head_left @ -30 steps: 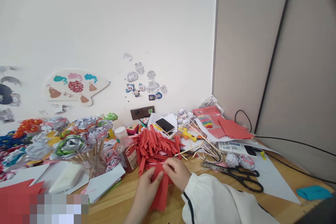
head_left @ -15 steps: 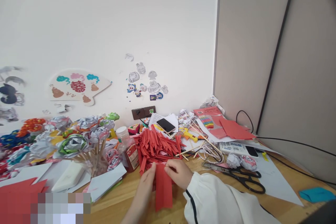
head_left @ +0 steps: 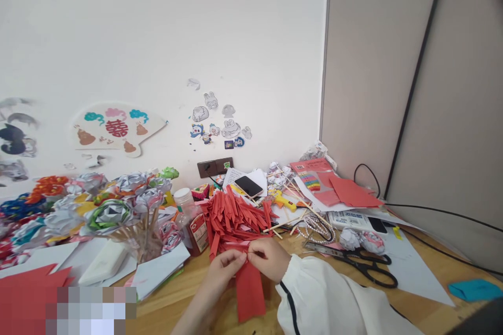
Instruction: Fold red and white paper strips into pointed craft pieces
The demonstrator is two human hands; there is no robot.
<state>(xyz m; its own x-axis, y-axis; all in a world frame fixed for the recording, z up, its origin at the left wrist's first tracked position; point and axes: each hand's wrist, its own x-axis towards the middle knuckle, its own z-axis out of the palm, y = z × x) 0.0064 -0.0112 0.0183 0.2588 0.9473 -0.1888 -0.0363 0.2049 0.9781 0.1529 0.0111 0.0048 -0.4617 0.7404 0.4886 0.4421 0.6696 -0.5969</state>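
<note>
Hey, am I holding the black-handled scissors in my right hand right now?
No, the scissors lie off to the right, while your right hand pinches the upper end of the red paper.

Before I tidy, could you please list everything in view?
Held paper: one, red, between both hands
Folded strips: many, red, beyond it
Paper flowers: many, multicoloured, left
Sticks: many, tan, left and right
Jar: one, white lid, left of strips
Phone: at least one, black, behind strips
Glue gun: one, yellow, right of strips
Beads: many, white, left of scissors
Scissors: one pair, black, right
Loose sheets: several, red and white, both sides
Folded item: one, teal, far right
Fan picture: one, white, on wall
Stickers: several, mixed, on wall
Table: one, brown, beneath
Left hand: one, bare, on held paper
Right hand: one, white sleeve, on held paper
</note>
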